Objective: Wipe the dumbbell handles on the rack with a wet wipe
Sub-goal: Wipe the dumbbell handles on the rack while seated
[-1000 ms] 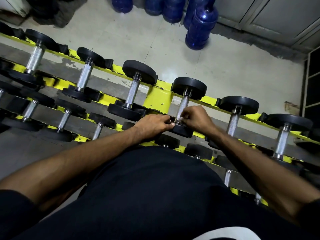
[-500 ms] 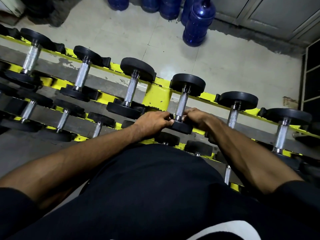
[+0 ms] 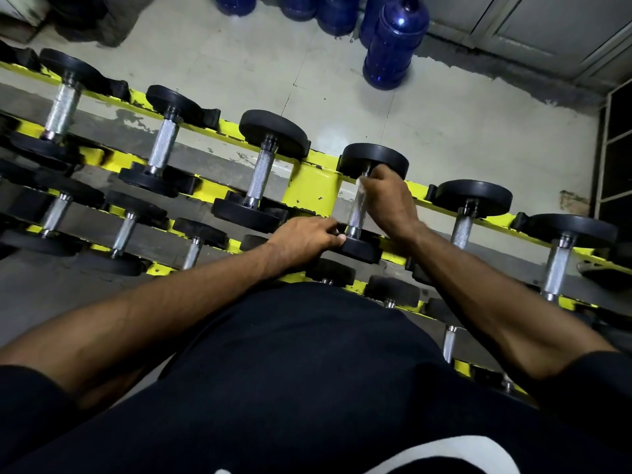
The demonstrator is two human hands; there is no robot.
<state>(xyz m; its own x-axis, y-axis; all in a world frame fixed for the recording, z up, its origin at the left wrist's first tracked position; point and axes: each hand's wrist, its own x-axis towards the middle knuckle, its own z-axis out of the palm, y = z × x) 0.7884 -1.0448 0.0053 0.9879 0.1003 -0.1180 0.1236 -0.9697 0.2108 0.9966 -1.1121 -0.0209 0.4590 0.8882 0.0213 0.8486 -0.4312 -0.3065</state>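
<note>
A yellow rack (image 3: 313, 191) holds several black dumbbells with knurled steel handles in tiers. My right hand (image 3: 388, 201) is wrapped round the upper part of the handle (image 3: 355, 217) of the fourth dumbbell in the top row, pressing a small white wet wipe (image 3: 360, 182) against it; only a corner of the wipe shows. My left hand (image 3: 306, 239) grips the near black weight (image 3: 362, 249) of that same dumbbell, thumb on its rim. The far weight (image 3: 374, 159) sits just beyond my right fingers.
Neighbouring dumbbells stand left (image 3: 261, 169) and right (image 3: 465, 213) of the one I hold. Blue water jugs (image 3: 393, 46) stand on the tiled floor beyond the rack. Lower tiers of smaller dumbbells (image 3: 124, 230) lie close to my body. A dark cabinet (image 3: 619, 131) is at the right.
My right hand has slid from the near end of the handle up toward the far weight, and the wipe's white corner now shows. My left hand stays on the near weight.
</note>
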